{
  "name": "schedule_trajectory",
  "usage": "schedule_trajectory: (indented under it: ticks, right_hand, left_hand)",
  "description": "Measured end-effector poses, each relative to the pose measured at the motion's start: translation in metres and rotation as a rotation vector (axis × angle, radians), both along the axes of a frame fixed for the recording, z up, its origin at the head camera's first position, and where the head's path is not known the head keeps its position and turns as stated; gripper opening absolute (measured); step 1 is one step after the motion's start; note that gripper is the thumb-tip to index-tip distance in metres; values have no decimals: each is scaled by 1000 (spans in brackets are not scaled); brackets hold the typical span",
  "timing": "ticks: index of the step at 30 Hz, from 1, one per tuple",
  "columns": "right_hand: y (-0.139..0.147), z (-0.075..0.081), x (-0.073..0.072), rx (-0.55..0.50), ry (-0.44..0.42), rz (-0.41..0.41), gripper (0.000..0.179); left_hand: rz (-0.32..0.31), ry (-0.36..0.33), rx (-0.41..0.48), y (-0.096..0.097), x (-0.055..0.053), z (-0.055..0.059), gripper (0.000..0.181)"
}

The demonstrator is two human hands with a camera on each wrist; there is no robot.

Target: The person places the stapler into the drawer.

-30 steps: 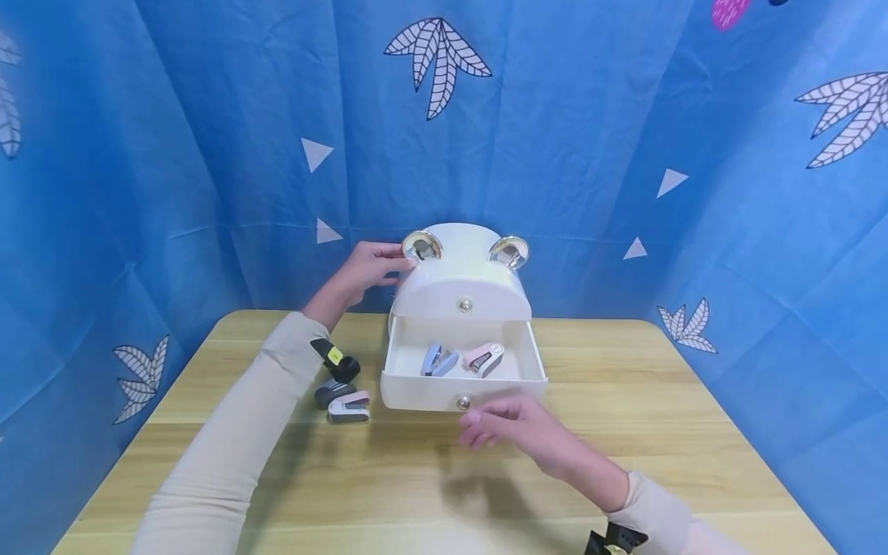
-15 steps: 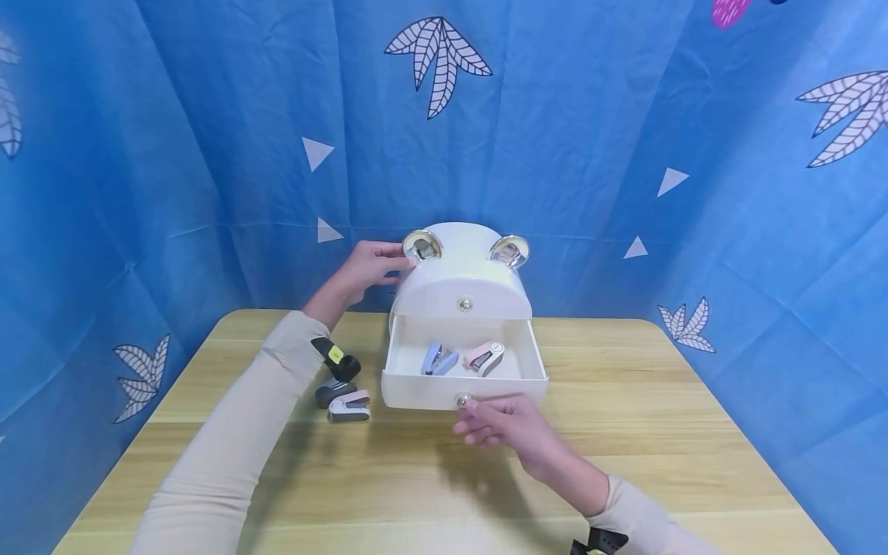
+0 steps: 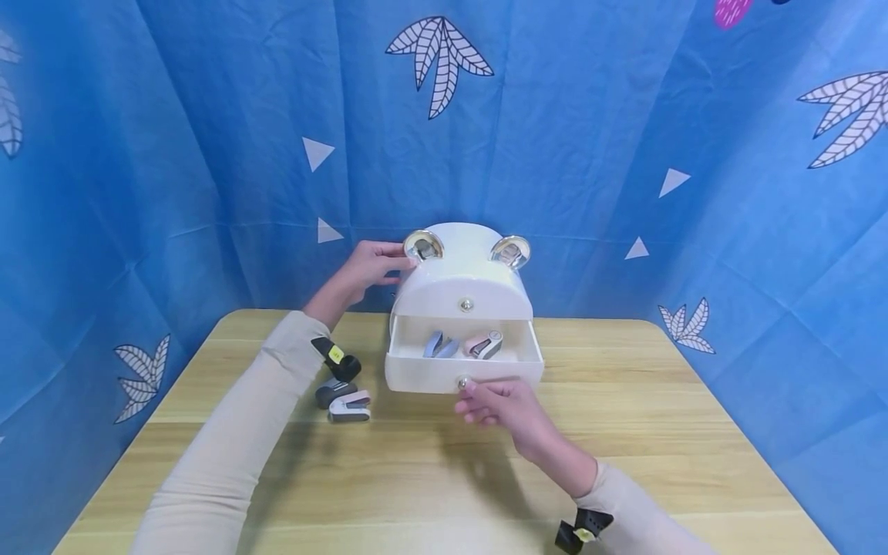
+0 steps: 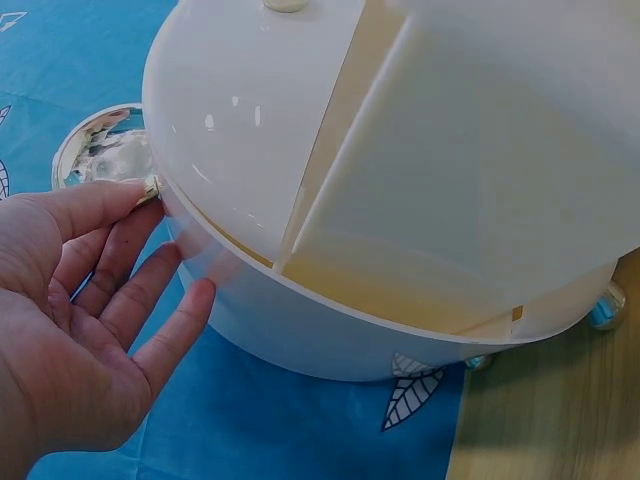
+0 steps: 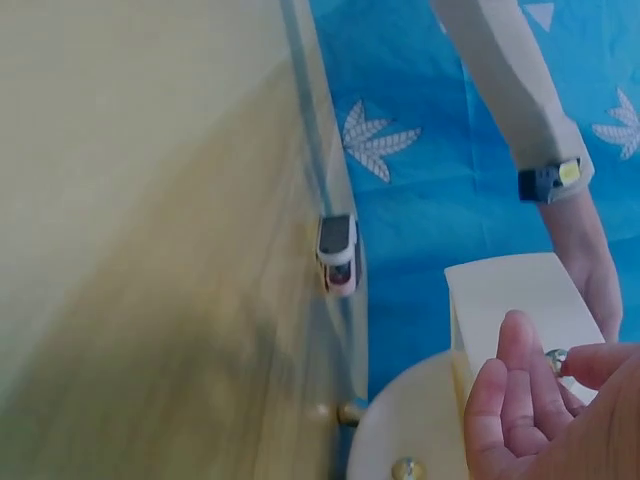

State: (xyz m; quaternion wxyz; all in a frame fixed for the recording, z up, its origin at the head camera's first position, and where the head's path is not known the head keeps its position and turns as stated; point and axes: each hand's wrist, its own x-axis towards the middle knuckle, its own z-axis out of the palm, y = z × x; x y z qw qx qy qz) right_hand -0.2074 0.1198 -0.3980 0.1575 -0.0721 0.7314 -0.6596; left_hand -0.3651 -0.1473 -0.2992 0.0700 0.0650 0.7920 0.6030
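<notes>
A white, rounded drawer box [image 3: 454,271] with two shiny gold ears stands at the back of the table. My left hand [image 3: 364,270] holds its left ear [image 4: 105,150] between thumb and index finger, the other fingers lying along the box's side. The lower drawer [image 3: 423,375] is pulled out. My right hand [image 3: 516,416] pinches the drawer's round metal knob [image 5: 556,362] between thumb and finger. Inside the drawer lie a blue mini stapler [image 3: 441,347] and a pink-and-white mini stapler [image 3: 484,345].
Left of the drawer, a pink-and-white stapler [image 3: 349,407] and a dark grey object [image 3: 334,391], partly covered by the left wrist camera, rest on the wooden table [image 3: 388,486]. A blue curtain [image 3: 555,154] hangs behind and on both sides.
My right hand has taken hold of the knob and pushed the drawer partway inward, carrying both staplers back with it. The left hand stays at the ear.
</notes>
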Motion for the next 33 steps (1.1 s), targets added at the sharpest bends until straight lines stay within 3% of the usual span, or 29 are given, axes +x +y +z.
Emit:
schedule_trajectory:
  ticks: [18, 25, 33]
  right_hand:
    - [-12, 2, -54, -2, -13, -128, 36]
    - [-14, 4, -63, 21, -22, -157, 35]
    - [-17, 8, -65, 16, -36, -154, 36]
  left_hand:
    - [-13, -21, -8, -1, 4, 4, 44]
    - [-19, -25, 3, -2, 3, 5, 44]
    - [-17, -27, -15, -3, 4, 7, 43]
